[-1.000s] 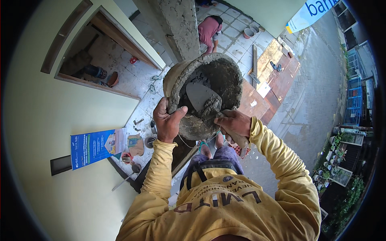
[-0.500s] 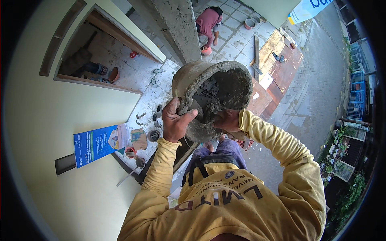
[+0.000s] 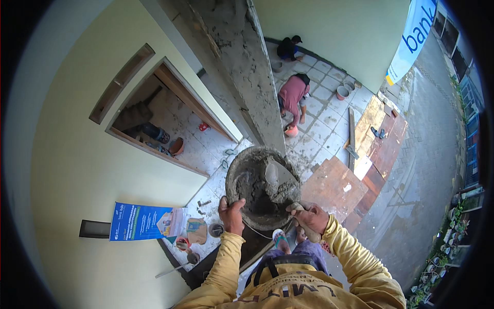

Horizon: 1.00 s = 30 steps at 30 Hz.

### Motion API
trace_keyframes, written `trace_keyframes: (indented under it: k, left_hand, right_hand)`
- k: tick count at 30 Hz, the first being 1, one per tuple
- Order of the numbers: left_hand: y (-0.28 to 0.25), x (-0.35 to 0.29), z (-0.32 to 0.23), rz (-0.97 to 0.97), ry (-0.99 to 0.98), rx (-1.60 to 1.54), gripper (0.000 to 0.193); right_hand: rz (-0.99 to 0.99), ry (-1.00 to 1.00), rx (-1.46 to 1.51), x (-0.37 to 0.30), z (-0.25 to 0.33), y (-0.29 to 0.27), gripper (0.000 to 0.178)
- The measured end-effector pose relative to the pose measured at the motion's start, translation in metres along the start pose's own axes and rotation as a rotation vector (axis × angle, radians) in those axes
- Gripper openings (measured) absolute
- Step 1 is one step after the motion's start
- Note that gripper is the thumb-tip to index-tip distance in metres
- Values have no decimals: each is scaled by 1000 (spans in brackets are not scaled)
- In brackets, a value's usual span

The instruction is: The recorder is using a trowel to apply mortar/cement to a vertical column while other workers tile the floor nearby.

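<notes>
My left hand (image 3: pixel 232 215) is closed on the near left rim of a round, mortar-caked bucket (image 3: pixel 232 177). Wet grey mortar (image 3: pixel 254 198) lies inside, and the bucket's opening faces me. In my right hand (image 3: pixel 313 219), at the near right rim, is the handle of a trowel (image 3: pixel 276 174). Its pale blade reaches into the bucket with a lump of mortar on it. Past the bucket stands a rough, mortar-coated pillar (image 3: pixel 234 62). What bears the bucket's weight underneath is hidden.
A person in a pink top (image 3: pixel 296 95) bends over the tiled floor; another in dark clothes (image 3: pixel 289 49) crouches behind. Wooden boards (image 3: pixel 332 188) lie to the right beside the paved street (image 3: pixel 411 154). A blue poster (image 3: pixel 146 221) and a doorway (image 3: pixel 170 123) are at the left.
The bucket has come down from a raised, tilted position, so its inside shows more fully. The trowel blade is now in plain sight. My view has shifted upward, bringing in a second person.
</notes>
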<state>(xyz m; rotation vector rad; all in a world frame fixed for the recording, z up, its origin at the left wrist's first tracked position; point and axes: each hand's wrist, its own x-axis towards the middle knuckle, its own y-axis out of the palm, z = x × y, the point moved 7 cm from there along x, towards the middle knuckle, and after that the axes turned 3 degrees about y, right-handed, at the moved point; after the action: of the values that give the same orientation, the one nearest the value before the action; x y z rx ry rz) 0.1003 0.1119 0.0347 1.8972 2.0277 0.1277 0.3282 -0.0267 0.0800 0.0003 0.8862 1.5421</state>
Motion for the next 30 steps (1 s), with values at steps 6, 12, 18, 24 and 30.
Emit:
trace_keyframes:
  k: [6,12,18,24,30]
  left_hand:
    - [-60,-16,2,-102,124,156,31]
    - [-131,-46,-8,-231,111,287,29]
    - [-209,-96,1,-440,92,346,34]
    - [-178,-135,-25,-526,232,297,25]
    - [-277,-133,76,-469,-55,487,14]
  right_hand:
    - [-106,-348,308,63,71,24,31]
    - [-411,-1158,224,107,236,40,43]
    - [-797,-1555,164,143,389,69,51]
    - [-881,-1306,-488,201,495,76,59]
    - [-569,-1274,-492,219,424,92,63]
